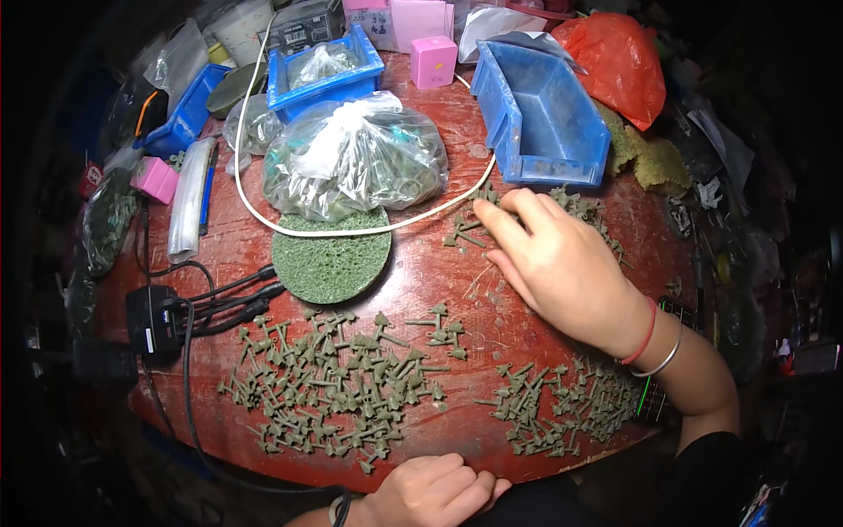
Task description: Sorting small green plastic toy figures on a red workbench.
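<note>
hiding partly behind right hand (566, 268): olive pieces (587, 209)

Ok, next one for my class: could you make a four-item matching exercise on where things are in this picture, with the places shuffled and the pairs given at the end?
Column one
1. Right hand
2. Left hand
3. Round green pad
4. Red plastic bag

Column two
A. At the near edge of the red table, fingers curled
B. Beside the open blue bin, at the far right
C. Directly in front of the tied clear bag
D. At the olive-green pieces near the bin

Pairs: 1-D, 2-A, 3-C, 4-B
</note>
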The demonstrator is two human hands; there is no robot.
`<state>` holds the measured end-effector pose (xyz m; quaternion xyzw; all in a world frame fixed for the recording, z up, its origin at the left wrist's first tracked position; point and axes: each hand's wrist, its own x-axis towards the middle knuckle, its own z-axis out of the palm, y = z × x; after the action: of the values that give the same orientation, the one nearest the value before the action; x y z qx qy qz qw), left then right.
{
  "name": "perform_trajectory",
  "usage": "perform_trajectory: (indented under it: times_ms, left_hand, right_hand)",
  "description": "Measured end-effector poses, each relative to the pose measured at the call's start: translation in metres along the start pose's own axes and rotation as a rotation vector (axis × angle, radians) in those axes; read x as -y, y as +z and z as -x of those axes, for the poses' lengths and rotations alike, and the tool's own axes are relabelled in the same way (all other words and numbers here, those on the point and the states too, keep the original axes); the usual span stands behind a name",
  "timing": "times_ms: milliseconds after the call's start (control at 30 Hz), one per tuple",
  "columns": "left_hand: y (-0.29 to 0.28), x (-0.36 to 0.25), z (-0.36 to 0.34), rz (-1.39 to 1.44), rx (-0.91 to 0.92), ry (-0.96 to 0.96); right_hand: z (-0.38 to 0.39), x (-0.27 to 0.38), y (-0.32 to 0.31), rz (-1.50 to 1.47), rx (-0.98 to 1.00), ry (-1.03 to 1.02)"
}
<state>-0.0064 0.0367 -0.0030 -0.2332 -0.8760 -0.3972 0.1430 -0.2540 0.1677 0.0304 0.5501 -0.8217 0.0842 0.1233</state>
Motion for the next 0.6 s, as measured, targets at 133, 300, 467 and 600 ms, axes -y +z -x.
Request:
perform_trajectory:
  times_ms: [133,300,467,600]
  left_hand:
    - [0.0,-0.001,0.0,-0.004,0.012,0.002]
    - [0.002,0.0,0.001,-0.016,0.0,0.019]
    - [-0.001,-0.001,-0.001,-0.016,0.01,0.012]
    - [-0.003,-0.002,-0.002,-0.042,0.039,0.002]
  right_hand:
    - [0.009,0.011,-0.01,-0.061,0.07,-0.082]
    - [0.026,0.016,-0.024,-0.229,0.099,-0.033]
    - [0.044,0.012,-0.039,-0.247,0.092,0.045]
    - [0.044,0.012,-0.043,-0.269,0.085,0.083]
